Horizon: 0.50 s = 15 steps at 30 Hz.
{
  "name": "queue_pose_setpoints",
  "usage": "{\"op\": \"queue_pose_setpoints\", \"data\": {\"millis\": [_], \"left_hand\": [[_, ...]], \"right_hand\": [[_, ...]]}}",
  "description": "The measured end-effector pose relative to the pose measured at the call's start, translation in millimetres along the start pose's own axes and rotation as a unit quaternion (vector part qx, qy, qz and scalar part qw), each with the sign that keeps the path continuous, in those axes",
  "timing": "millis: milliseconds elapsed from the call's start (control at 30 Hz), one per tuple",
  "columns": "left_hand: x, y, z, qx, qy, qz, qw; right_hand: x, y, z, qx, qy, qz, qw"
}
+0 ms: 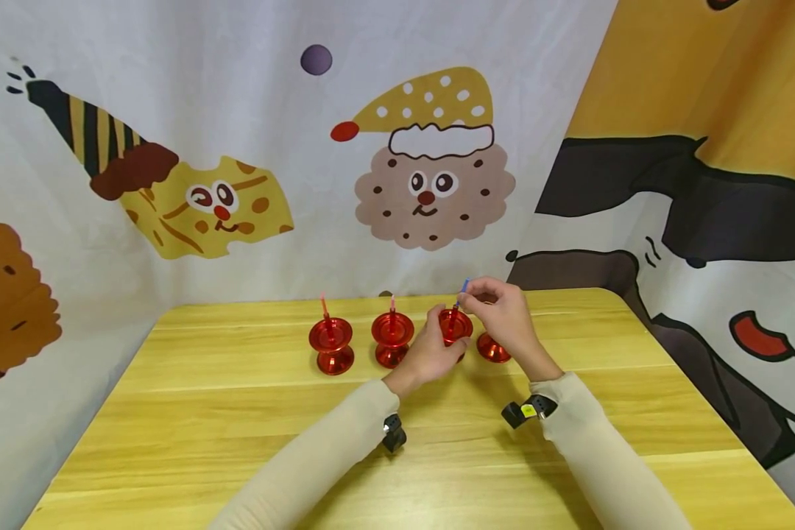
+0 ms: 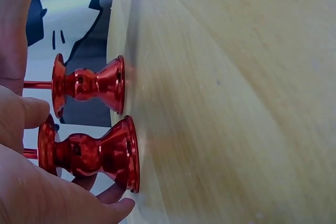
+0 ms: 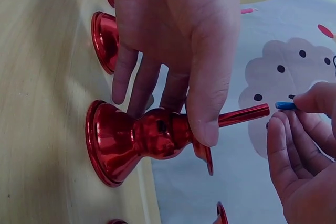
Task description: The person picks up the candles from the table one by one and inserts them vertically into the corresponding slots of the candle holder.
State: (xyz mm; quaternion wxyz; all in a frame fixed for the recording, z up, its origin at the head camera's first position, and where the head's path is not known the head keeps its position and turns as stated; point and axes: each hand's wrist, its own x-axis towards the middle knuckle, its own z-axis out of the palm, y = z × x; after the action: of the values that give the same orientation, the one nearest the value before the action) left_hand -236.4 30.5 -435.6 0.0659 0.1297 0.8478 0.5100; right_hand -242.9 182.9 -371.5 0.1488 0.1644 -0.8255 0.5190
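Observation:
My left hand [image 1: 430, 350] grips a shiny red candle holder [image 1: 456, 327], the third from the left in a row on the table. Thumb and fingers go round its upper part, just under the dish, in the right wrist view. From the dish rises a thin red tube [image 3: 252, 114]. My right hand [image 1: 503, 309] pinches a small blue candle [image 3: 285, 106] between thumb and fingers. The candle's lower end is close to the tube's open tip, with a small gap between them. Partly behind the right hand stands a fourth red holder [image 1: 493, 348], its dish hidden in the head view.
Two more red holders, one at the far left [image 1: 331, 338] and one beside my left hand [image 1: 392, 331], carry pink candles. All stand near the back of the wooden table [image 1: 238, 412]. Behind hangs a white cloth [image 1: 238, 73] with cartoon prints.

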Motion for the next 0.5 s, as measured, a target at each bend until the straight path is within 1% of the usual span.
{"op": "queue_pose_setpoints", "data": {"millis": [167, 333, 500], "left_hand": [[-0.8, 1.0, -0.9, 0.008, -0.004, 0.000, 1.0000], [-0.4, 0.3, -0.2, 0.012, -0.003, 0.002, 0.9999], [-0.3, 0.5, -0.9, 0.011, -0.003, 0.008, 0.9999]], "right_hand": [[4.0, 20.7, 3.9, -0.030, 0.005, -0.011, 0.999], [4.5, 26.5, 4.6, -0.041, 0.003, -0.027, 0.999], [4.5, 27.6, 5.8, -0.048, 0.001, -0.040, 0.998]]}}
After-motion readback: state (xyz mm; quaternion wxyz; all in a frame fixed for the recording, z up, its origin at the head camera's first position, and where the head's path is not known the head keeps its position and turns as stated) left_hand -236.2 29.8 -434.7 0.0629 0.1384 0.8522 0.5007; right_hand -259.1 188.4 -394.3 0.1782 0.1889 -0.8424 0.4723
